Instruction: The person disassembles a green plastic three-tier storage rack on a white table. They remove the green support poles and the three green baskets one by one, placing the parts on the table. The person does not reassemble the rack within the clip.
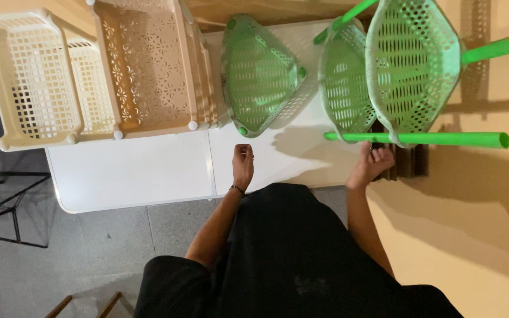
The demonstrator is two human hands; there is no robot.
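My left hand [243, 164] hovers over the white table [136, 171] with its fingers curled in and nothing in it, just below a loose green corner shelf tray [257, 76]. At the table's right edge my right hand [373, 165] rests with fingers spread, right under a green plastic tube [419, 139]. That tube belongs to a partly built green rack [410, 68] of two perforated trays on tubes. The right hand touches the dark object below the tube; whether it grips anything I cannot tell.
Cream basket trays [30, 76] and a stack of beige patterned trays [148, 65] stand at the table's back left. A beige wall [478, 224] is on the right. A black metal frame [1, 212] stands on the grey tiled floor at left.
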